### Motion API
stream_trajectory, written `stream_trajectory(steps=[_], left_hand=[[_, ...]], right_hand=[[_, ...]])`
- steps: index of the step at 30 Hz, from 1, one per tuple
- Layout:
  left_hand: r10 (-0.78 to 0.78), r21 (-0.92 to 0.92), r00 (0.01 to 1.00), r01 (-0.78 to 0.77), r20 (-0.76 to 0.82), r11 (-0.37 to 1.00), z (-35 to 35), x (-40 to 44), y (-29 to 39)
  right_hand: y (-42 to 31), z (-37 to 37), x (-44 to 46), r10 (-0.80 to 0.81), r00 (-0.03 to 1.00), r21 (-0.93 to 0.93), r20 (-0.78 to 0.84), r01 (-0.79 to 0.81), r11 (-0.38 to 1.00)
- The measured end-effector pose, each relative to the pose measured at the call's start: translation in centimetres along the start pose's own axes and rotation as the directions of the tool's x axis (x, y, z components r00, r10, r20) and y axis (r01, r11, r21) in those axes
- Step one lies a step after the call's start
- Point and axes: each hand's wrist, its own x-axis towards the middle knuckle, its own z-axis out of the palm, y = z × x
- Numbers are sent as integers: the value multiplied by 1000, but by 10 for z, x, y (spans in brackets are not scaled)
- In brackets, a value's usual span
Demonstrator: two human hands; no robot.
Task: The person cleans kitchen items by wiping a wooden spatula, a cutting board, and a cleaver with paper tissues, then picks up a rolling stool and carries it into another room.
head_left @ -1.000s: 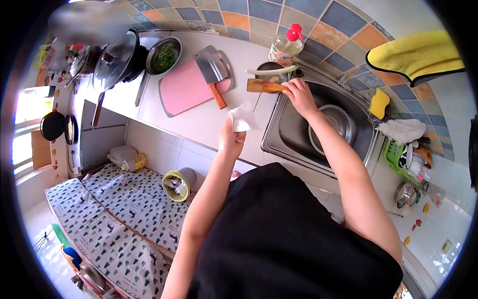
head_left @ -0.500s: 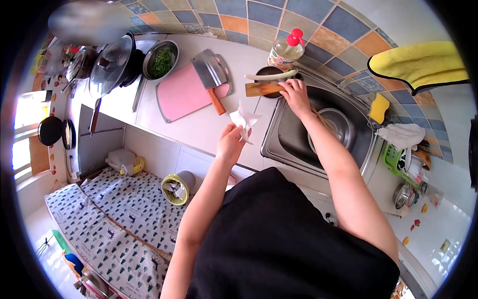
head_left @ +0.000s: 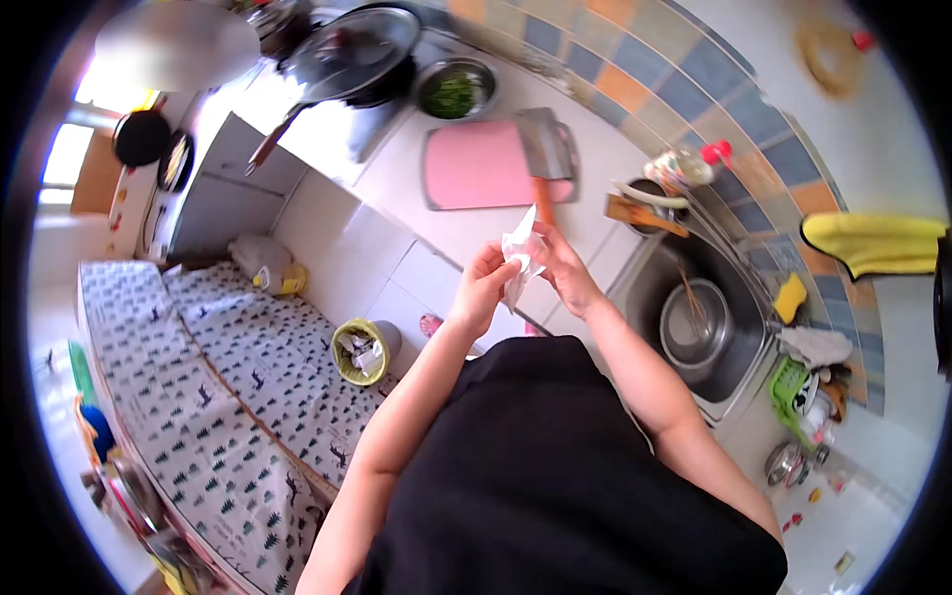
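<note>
Both my hands are together over the front edge of the counter, with a crumpled white tissue [head_left: 518, 256] between them. My left hand [head_left: 482, 288] is closed on the tissue's left side. From the other side, the fingers of my right hand [head_left: 567, 273] pinch it too. Just beyond the tissue lies a cleaver [head_left: 543, 149], its orange-brown handle pointing towards me. Its blade rests on a pink cutting board [head_left: 474, 169]. To the right, a wooden spatula [head_left: 645, 215] lies across a dark pot [head_left: 650, 188] by the sink.
The sink [head_left: 640, 288] holds a metal bowl [head_left: 694, 322] with a whisk-like tool in it. A bowl of chopped greens [head_left: 454, 94] stands behind the board, near a lidded wok [head_left: 352, 55]. A lined trash bin [head_left: 385, 342] stands on the floor at left, beside a cloth-covered surface [head_left: 218, 367].
My right hand has left the wooden spatula by the pot and come to the tissue beside my left hand. The view has turned, shifting the counter items to the right.
</note>
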Motion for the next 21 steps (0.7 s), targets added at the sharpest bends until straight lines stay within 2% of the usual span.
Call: stream_trajectory(steps=[1,3,7,11,12,15,16,20,21], left_hand=[[51,-3,997,-51,-53,999,-20,-7,5],[148,-1,975,-151,-163,989,-66,-19,11],[303,90,915,-289,-266,953,-154,-49,39],[331,80,852,-328,-406,941,-239,-84,63],[335,78,826,-338,-454,938,-255,-95,74],[315,20,781,-363,-539,932,-304,-120,97],[336,27,746,-394,-575,919,-317,-124,100],[244,-99,723,-396,-646,913,-364,-136,122],[253,-101,714,-413,-653,905,-375,-134,127]], right_hand=[[6,25,6,-59,997,-82,58,64,995],[18,73,22,-100,985,-374,143,147,916],[61,169,58,-190,966,-548,177,257,796],[91,260,92,-272,928,-668,256,373,644],[100,279,103,-341,894,-668,290,444,597],[124,327,132,-146,939,-488,310,289,824],[128,346,138,-136,935,-462,327,284,840],[149,402,174,-44,928,-343,370,181,922],[153,413,184,-55,922,-355,384,203,912]])
